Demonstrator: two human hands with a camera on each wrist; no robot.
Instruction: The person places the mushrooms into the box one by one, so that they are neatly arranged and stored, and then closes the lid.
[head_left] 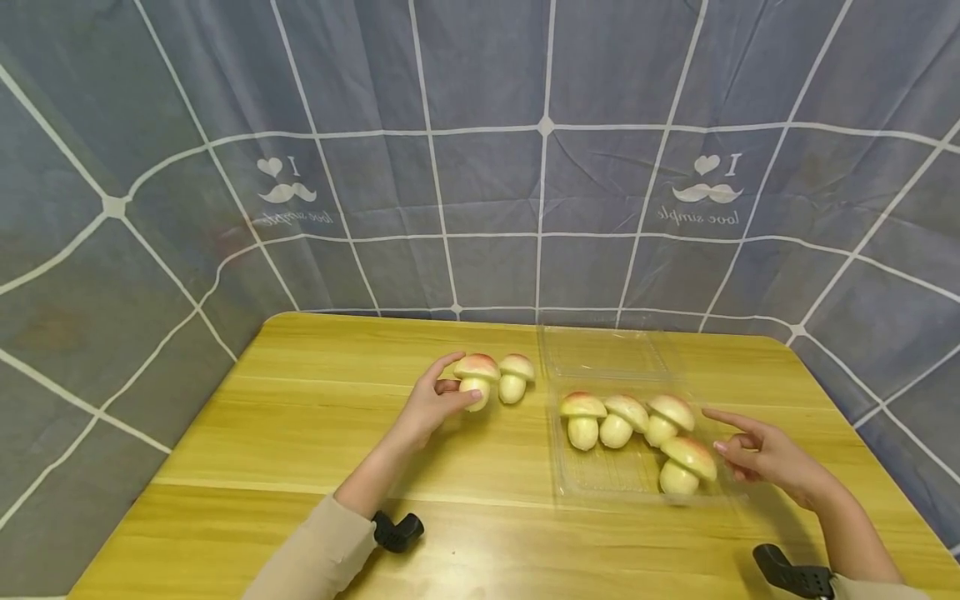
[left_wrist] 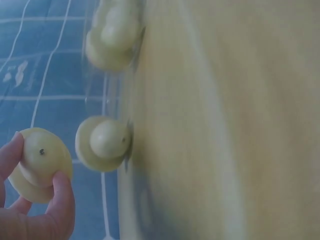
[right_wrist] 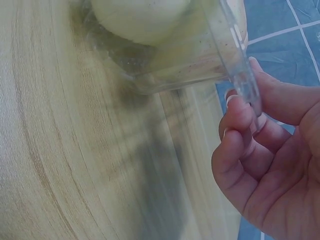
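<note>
My left hand (head_left: 429, 408) holds an imitation mushroom (head_left: 477, 367) with a pink-tinged cap, thumb and fingers round it. In the left wrist view this mushroom (left_wrist: 42, 162) shows a small dark spot at its stem base. Just right of it a second mushroom (head_left: 516, 377) stands on the table. Farther right lies a clear plastic box (head_left: 611, 479) holding several like mushrooms (head_left: 583, 421) toward its back and right. At its right side is my right hand (head_left: 776, 458). The right wrist view shows this hand's thumb and fingers (right_wrist: 237, 112) pinching the box's rim (right_wrist: 246, 82).
The box's clear lid (head_left: 603, 352) lies folded back behind it, near the table's far edge. Everything is on a yellow wood-grain table (head_left: 322, 442). A grey checked curtain (head_left: 487, 192) hangs behind and beside the table.
</note>
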